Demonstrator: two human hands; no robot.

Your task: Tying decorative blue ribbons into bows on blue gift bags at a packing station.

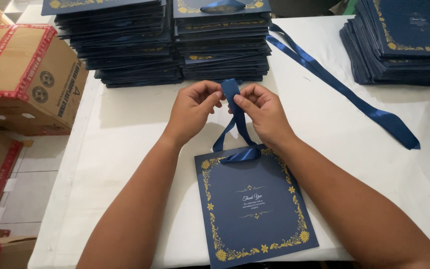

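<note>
Hands (227, 107) on ribbon (235, 117) above flat bag (255, 209)

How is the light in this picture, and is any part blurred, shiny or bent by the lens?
Head view: soft, even daylight; the left hand and right hand throw faint shadows on the white table. The loose ribbon shows a mild sheen, with no hard glare. The blue bag and both hands look sharp. The wide lens bends the edges, so the cardboard box leans.
</note>
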